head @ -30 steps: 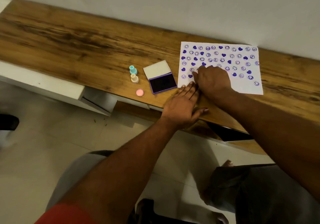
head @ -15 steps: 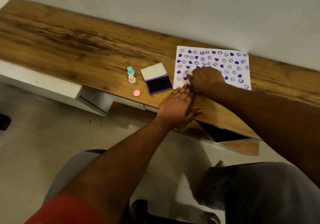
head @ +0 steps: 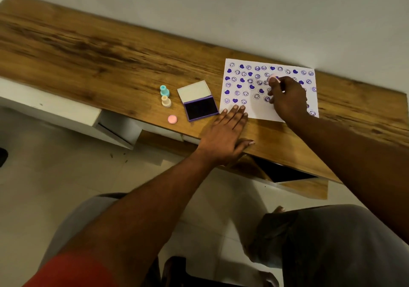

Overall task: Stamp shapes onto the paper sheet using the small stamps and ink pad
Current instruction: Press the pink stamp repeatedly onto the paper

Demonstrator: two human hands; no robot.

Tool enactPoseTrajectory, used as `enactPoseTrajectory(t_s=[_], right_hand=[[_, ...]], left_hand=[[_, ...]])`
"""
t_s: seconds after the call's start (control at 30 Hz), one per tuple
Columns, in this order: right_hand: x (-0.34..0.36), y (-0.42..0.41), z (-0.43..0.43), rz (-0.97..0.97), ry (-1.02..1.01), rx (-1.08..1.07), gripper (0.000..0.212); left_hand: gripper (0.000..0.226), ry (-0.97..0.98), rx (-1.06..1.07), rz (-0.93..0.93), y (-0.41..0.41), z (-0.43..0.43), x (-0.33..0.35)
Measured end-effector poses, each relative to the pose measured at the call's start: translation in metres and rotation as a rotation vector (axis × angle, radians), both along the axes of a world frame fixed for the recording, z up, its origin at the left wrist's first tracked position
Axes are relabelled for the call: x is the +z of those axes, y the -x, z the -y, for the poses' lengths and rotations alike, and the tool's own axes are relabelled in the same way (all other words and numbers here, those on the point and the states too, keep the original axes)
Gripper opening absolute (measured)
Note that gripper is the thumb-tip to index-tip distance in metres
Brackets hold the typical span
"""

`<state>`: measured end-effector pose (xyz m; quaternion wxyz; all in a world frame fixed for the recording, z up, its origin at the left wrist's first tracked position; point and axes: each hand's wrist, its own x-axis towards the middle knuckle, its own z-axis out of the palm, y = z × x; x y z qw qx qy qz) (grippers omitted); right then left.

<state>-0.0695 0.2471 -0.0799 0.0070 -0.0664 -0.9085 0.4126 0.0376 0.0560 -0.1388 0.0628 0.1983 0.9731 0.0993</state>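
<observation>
Pinching a small pink stamp [head: 272, 78] at its fingertips, the right hand [head: 287, 98] hovers over the middle of the paper sheet [head: 261, 111]; the stamp pokes out at the far left of the closed fingers, and it appears to be just above or touching the sheet, though the blur makes that hard to settle. The sheet lies on the wooden desk [head: 110, 60] near the wall, covered in purple hearts and round faces, with a bare patch at its near edge. The left hand [head: 223, 136] lies flat and open, holding nothing, its fingertips pressing the sheet's near left corner. Just left of the sheet sits the open ink pad [head: 200, 108], its lid tilted back. Farther left stand a teal stamp [head: 164, 90] and a cream stamp [head: 166, 101], upright and close together, with a pink cap [head: 172, 119] lying nearer the desk's edge.
</observation>
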Motion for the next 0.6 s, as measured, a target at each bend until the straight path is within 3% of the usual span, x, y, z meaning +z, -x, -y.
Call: enactPoseTrajectory(t_s=[0.2,0.3,0.4,0.5,0.6], right_hand=[[0.017,-0.007,0.034,-0.124,-0.076,0.219,0.037],[0.025,-0.022,0.067,-0.159,-0.056,0.342,0.036],[0.031,-0.039,0.102,-0.208,-0.09,0.495,0.032],[0.035,-0.051,0.134,-0.233,-0.199,0.607,0.031],[0.032,-0.06,0.161,-0.214,-0.275,0.696,0.029]], left_hand=[[0.069,-0.138,-0.031,-0.239,-0.025,0.037,0.008],[0.051,-0.176,0.139,-0.401,-0.048,0.072,0.006],[0.052,-0.232,0.399,-0.478,-0.064,0.11,0.004],[0.051,-0.308,0.66,-0.46,-0.067,0.143,0.011],[0.055,-0.342,0.802,-0.288,-0.064,0.156,0.014]])
